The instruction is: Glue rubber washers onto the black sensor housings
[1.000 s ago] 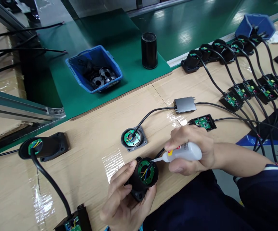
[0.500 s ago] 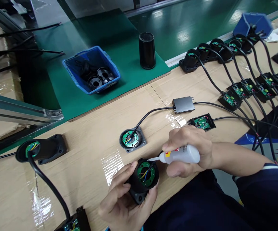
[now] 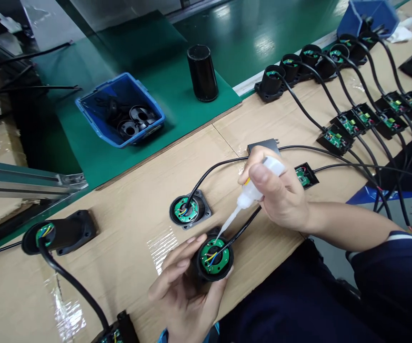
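Note:
My left hand [image 3: 187,290] is closed round a black round housing [image 3: 195,267] with its open end turned up. Inside sits a green ring-shaped circuit board [image 3: 222,262] with coloured wires and a black cable [image 3: 243,231] coming out. My right hand [image 3: 280,195] grips a white glue bottle [image 3: 250,193], tilted nozzle down. The nozzle tip is at the board's upper edge; whether it touches, I cannot tell. Just behind stands a similar housing [image 3: 200,208], cabled to a grey box [image 3: 263,144] partly hidden by my right hand.
A blue bin [image 3: 120,138] of black parts and a black cylinder [image 3: 203,74] stand on the green mat. Several wired housings [image 3: 272,83] line the right rear, joined to open boxes [image 3: 335,139]. Another housing [image 3: 73,231] lies at left. An open circuit box [image 3: 306,175] is beside my right hand.
The glue bottle has swung from nearly level to steeply nozzle down, its tip now over the board. The housing in my left hand has tipped more upright. The whole view has shifted slightly.

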{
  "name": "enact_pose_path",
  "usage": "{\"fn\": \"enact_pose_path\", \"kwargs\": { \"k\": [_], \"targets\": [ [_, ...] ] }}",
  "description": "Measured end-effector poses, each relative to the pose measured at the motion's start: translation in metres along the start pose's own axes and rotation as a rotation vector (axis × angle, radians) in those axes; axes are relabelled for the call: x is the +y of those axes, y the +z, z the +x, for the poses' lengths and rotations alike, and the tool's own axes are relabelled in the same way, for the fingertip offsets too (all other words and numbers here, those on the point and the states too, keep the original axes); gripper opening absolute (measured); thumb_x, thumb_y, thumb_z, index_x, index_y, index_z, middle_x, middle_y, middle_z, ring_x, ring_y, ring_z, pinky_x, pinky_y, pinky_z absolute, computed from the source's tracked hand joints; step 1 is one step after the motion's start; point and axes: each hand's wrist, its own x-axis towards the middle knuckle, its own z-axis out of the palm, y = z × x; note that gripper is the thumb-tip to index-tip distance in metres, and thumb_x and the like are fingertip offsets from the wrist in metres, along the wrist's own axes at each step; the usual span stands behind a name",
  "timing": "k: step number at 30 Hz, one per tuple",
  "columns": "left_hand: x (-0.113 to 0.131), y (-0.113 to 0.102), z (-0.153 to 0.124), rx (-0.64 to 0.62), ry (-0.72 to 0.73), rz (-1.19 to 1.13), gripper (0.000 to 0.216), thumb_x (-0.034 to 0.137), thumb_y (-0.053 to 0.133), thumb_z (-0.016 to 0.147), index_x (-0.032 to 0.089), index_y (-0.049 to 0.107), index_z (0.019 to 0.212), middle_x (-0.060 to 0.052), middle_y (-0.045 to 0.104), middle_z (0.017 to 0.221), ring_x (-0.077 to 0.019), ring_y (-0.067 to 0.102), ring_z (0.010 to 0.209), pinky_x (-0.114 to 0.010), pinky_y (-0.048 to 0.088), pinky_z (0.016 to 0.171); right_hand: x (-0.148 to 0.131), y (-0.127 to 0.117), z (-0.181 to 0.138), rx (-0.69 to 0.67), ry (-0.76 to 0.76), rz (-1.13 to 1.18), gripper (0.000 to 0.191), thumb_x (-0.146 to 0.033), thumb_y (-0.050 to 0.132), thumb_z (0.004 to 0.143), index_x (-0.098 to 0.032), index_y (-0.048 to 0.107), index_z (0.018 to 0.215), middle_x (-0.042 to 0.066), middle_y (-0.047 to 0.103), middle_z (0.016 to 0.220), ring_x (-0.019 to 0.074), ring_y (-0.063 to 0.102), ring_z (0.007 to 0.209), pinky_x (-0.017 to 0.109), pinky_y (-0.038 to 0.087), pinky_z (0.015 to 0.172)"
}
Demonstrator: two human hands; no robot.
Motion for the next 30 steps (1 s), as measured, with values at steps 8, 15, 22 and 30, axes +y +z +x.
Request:
{"fn": "enact_pose_path", "kwargs": {
  "k": [8, 15, 22, 30],
  "targets": [
    [0.000, 0.006, -0.003, -0.104, -0.087, -0.059, 0.067, 0.002, 0.081, 0.074, 0.026, 0.041, 0.122, -0.009, 0.072, 0.120, -0.0281, 0.070, 0.123, -0.056, 0.060, 0.103, 0.003, 0.000, 0.013, 0.045, 0.267, 0.230, 0.050, -0.059, 0.076, 0.086, -0.020, 0.049, 0.069, -0.007, 0.047, 0.059, 0.0034, 0.036, 0.046, 0.018, 0.028, 0.040],
    [0.000, 0.004, -0.002, -0.130, -0.107, -0.008, 0.071, 0.012, 0.086, 0.074, 0.024, 0.043, 0.128, -0.011, 0.069, 0.123, -0.0281, 0.069, 0.124, -0.054, 0.059, 0.105, 0.002, -0.002, 0.018, 0.057, 0.341, 0.179, 0.055, -0.068, 0.071, 0.086, -0.021, 0.048, 0.069, -0.008, 0.045, 0.057, 0.0040, 0.031, 0.045, 0.021, 0.022, 0.040],
    [-0.002, -0.005, 0.000, 0.090, -0.116, -0.161, 0.072, 0.061, 0.083, 0.073, 0.026, 0.051, 0.128, -0.010, 0.066, 0.124, -0.0275, 0.068, 0.120, -0.055, 0.055, 0.109, 0.007, -0.011, 0.023, 0.060, 0.323, 0.154, 0.053, -0.072, 0.065, 0.089, -0.023, 0.055, 0.072, -0.011, 0.029, 0.045, 0.0069, 0.024, 0.038, 0.024, 0.022, 0.037],
    [-0.005, -0.012, 0.013, 0.581, -0.185, -0.197, 0.028, 0.053, 0.071, 0.087, 0.028, 0.064, 0.098, 0.002, 0.066, 0.088, -0.0179, 0.066, 0.087, -0.037, 0.058, 0.079, 0.011, -0.020, 0.027, 0.087, 0.368, 0.209, 0.039, -0.058, 0.073, 0.087, -0.024, 0.059, 0.073, -0.010, 0.031, 0.048, 0.0075, 0.021, 0.039, 0.028, 0.021, 0.036]
  ]
}}
